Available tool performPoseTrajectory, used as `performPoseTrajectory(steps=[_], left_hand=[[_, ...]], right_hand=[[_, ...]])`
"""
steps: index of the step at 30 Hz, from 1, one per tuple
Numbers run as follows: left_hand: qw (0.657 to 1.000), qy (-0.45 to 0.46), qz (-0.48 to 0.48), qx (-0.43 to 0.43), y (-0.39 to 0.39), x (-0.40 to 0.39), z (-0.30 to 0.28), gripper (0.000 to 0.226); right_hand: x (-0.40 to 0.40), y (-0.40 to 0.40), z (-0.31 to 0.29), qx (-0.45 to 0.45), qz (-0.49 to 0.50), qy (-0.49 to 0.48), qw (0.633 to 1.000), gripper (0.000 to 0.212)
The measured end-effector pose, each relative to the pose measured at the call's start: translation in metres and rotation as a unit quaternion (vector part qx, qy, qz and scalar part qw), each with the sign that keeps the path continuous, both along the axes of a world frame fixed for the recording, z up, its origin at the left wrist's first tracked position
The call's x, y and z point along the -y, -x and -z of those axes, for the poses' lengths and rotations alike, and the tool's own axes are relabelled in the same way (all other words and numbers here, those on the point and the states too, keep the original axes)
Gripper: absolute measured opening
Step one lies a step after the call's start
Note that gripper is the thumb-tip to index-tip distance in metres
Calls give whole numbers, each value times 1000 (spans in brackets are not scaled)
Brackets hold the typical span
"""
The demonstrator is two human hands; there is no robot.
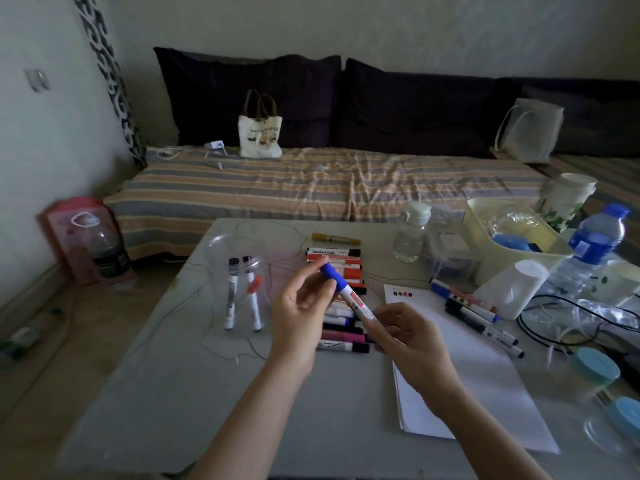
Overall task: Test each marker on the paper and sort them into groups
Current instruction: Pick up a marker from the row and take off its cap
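I hold a blue-capped white marker (346,292) above the table, tilted, cap end up and left. My left hand (304,306) pinches the blue cap; my right hand (401,337) grips the barrel's lower end. Below my hands lies a row of several markers (341,344) in red, black, pink and blue. Two markers (242,296) lie in a clear dish at the left. Another group of several markers (474,313) lies right of the white paper (471,368), which carries small test marks at its top left corner. A yellow marker (336,239) lies apart at the far side.
The grey table (173,393) carries thin loose wires at the left. At the right stand water bottles (410,233), a yellow tub (512,237), a white roll (512,289), a black cable and blue-lidded jars (595,368). A striped mattress with dark pillows lies beyond.
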State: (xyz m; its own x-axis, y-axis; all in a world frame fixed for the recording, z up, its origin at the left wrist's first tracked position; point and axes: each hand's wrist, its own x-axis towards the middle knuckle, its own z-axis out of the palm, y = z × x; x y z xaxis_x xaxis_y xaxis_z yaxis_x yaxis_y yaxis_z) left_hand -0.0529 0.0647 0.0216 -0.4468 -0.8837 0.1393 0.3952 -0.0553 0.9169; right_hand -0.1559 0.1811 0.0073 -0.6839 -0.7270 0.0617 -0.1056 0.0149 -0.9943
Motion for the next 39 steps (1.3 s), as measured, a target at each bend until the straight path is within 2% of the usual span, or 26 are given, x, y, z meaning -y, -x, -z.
performPoseTrajectory(steps=[5, 9, 14, 20, 24, 26, 29, 31, 33, 36, 39], left_hand=[[997, 56, -42, 21, -35, 21, -23, 34], [985, 91, -136, 49, -62, 55, -42, 31], [941, 190, -272, 67, -89, 109, -70, 29], [896, 269, -322, 145, -88, 125, -59, 22], [855, 316, -216, 351, -82, 123, -42, 17], [828, 336, -171, 415, -77, 117, -38, 17], [799, 410, -181, 401, -64, 101, -42, 19], [804, 448, -172, 351, -49, 80, -40, 13], [816, 443, -130, 348, -32, 56, -22, 8], [815, 389, -44, 426, -18, 37, 29, 12], [771, 381, -5, 510, -20, 42, 63, 27]], right_hand=[[42, -24, -2, -83, -25, -6, 996, 14], [82, -49, -8, -133, -43, -8, 990, 16], [85, -41, -6, -187, -9, -43, 981, 7], [62, -17, 17, -219, 25, -90, 971, 5], [56, -8, 31, -239, 29, -115, 964, 4], [55, -3, 36, -248, 32, -133, 959, 5], [51, 8, 51, -254, 18, -168, 952, 13], [48, 15, 62, -290, -3, -199, 936, 11], [46, 16, 74, -346, -23, -222, 911, 11], [47, 17, 89, -430, -31, -210, 877, 14], [50, 18, 93, -479, -39, -206, 852, 12]])
